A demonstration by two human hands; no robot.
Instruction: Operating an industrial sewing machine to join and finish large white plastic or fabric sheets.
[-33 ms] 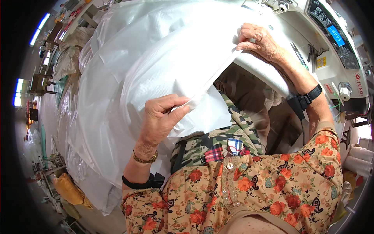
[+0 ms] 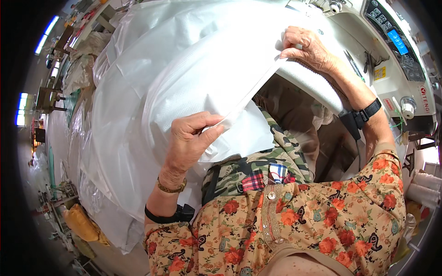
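Both hands pinch one folded edge of a big white woven sheet [image 2: 184, 78]: the left hand [image 2: 189, 138] grips it close to the body, above a camouflage apron [image 2: 258, 168], thumb closed against fingers. Farther off, the right hand [image 2: 306, 46] clamps the same edge beside a white sewing machine [image 2: 396, 69], and the sheet billows away beyond both.
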